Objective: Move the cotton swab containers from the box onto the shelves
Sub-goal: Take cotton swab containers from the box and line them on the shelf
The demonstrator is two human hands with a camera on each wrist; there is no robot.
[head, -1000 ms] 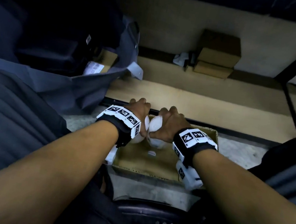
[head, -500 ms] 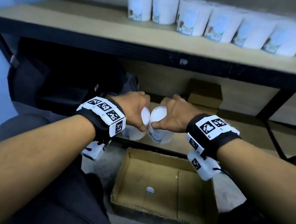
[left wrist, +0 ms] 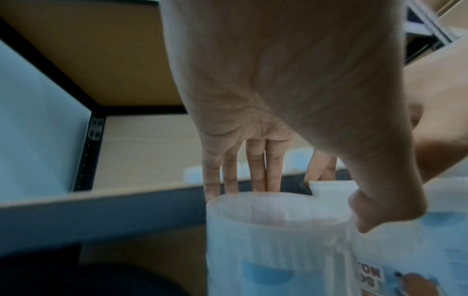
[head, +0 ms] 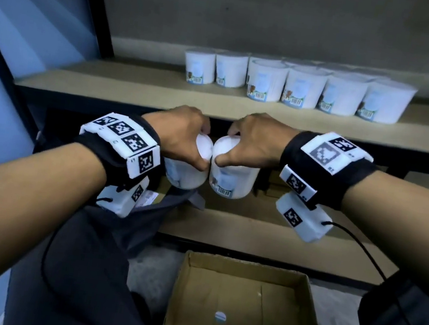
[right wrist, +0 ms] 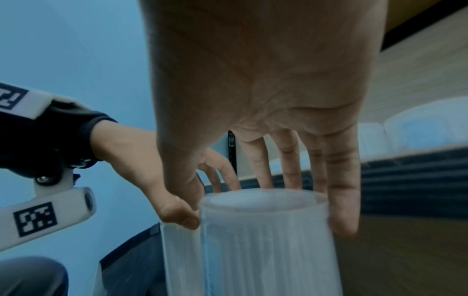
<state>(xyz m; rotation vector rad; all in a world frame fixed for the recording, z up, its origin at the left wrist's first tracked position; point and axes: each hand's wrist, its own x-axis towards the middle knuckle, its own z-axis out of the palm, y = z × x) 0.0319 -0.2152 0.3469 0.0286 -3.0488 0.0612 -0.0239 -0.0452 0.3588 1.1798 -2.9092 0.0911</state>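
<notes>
Each hand grips a white cotton swab container from above by its lid. My left hand [head: 184, 135] holds the left container [head: 186, 175], seen close in the left wrist view as a translucent tub [left wrist: 276, 240]. My right hand [head: 252, 143] holds the right container [head: 232, 181], whose ribbed wall [right wrist: 266, 244] fills the right wrist view. The two containers touch side by side, in the air just below the front edge of the shelf [head: 135, 89]. Several matching containers [head: 302, 89] stand in rows on that shelf. The cardboard box [head: 241, 311] lies open on the floor below.
A lower shelf board [head: 265, 239] runs under the hands. Black uprights [head: 100, 3] frame the shelving, with a blue wall [head: 16, 49] to the left. Dark grey fabric [head: 143, 221] lies at lower left. A small round sticker [head: 220, 316] sits on the box bottom.
Both hands have lifted their containers out of the box and up to the shelf's front edge. The view has tilted up, bringing the stocked shelf into sight.
</notes>
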